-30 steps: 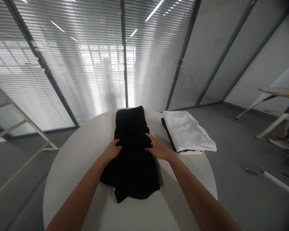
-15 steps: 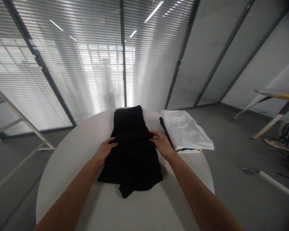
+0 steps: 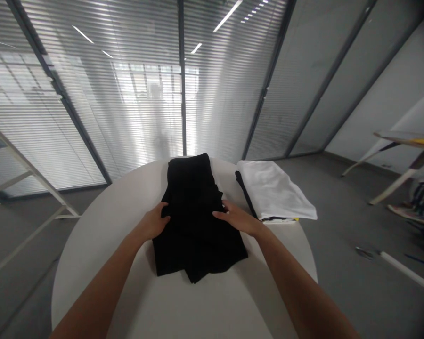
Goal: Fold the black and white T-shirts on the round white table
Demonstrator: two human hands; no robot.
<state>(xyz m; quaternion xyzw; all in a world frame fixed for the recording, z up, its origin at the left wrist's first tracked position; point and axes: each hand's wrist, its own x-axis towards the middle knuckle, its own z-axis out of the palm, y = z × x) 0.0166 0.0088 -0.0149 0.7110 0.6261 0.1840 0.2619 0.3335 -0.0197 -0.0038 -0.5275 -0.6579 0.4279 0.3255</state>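
Left hand (image 3: 154, 221) half curled, fingertips laid on the left edge of the folded black fabric garment (image 3: 194, 188). Cannot tell whether any cloth is pinched under the thumb. Right hand (image 3: 238, 217) spread nearly flat, fingers straight and close together, palm down on the garment's right side, pointing inward toward the left hand. Both bare forearms stretched forward from the bottom of the view, one on either side of the cloth.

Black garment at the middle of the round white table (image 3: 113, 221), reaching from the far rim toward the near side, narrower at the far end, wider and layered at the near end, with an uneven lower hem.

Just to the right of it, apart from the right hand, a folded white cloth (image 3: 273, 190) on a dark layer, overhanging the table's right edge.

Beyond the table, a glass partition wall with horizontal blinds (image 3: 127, 94) and dark frames, bright with daylight. Grey carpet floor (image 3: 339, 245) all around. White slanted metal frame (image 3: 21, 165) at the left. At the far right, a second table with angled white legs (image 3: 406, 141), and a white tube (image 3: 406, 268) lying on the floor.
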